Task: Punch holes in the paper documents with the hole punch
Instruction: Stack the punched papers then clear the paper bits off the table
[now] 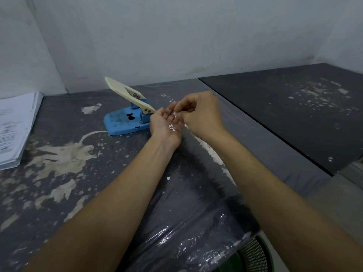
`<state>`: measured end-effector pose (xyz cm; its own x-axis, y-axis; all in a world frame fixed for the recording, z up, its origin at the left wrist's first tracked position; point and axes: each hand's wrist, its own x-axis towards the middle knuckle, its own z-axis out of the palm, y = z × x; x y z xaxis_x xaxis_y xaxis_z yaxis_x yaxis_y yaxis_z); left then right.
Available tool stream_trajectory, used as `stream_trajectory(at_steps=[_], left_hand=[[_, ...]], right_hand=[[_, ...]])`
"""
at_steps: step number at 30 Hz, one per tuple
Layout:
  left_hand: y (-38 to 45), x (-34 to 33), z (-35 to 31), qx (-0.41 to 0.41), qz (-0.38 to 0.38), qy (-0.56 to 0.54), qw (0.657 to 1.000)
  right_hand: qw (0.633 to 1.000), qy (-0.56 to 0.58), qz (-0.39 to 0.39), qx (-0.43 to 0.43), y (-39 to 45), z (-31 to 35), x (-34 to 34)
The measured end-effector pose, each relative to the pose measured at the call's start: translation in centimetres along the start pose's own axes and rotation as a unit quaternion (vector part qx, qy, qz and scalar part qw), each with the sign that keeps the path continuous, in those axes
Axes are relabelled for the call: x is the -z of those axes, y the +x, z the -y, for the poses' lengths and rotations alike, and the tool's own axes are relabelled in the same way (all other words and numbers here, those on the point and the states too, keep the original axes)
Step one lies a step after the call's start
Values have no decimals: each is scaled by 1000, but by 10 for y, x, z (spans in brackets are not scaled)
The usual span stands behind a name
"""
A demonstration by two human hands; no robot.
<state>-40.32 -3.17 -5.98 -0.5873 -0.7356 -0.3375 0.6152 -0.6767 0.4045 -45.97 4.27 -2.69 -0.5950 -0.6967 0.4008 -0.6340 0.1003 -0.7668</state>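
Note:
A blue hole punch point(125, 118) with a cream lever raised stands on the worn dark table point(82, 173), just left of my hands. My left hand point(165, 122) lies palm up and cupped, with a few small white paper dots point(171, 127) resting in it. My right hand point(200, 112) hovers over that palm, its fingertips pinching a tiny white paper bit. One loose paper dot point(168, 178) lies on the table between my forearms. A stack of printed paper documents point(15, 130) sits at the far left edge.
Clear plastic film point(176, 232) covers the table's near right part. A darker second tabletop point(284, 107) adjoins on the right. A green mesh bin point(253, 254) shows below the table's front edge. Pale walls close in behind and to the left.

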Motion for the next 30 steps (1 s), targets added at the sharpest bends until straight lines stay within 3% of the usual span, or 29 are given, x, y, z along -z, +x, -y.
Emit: stream_trajectory(at_steps=[15,23,30], left_hand=[[9,5,0,4,1,-19,1000],[-3,0,-4,-1,13,-38,999],[-10,-4,-9,24,43,-34,998]], right_hand=[[998,-32,-15,59,-2,-2,-10],[992,67,-104,27,-12,-11,16],[985,77,-149,-37,-22,-29,46]])
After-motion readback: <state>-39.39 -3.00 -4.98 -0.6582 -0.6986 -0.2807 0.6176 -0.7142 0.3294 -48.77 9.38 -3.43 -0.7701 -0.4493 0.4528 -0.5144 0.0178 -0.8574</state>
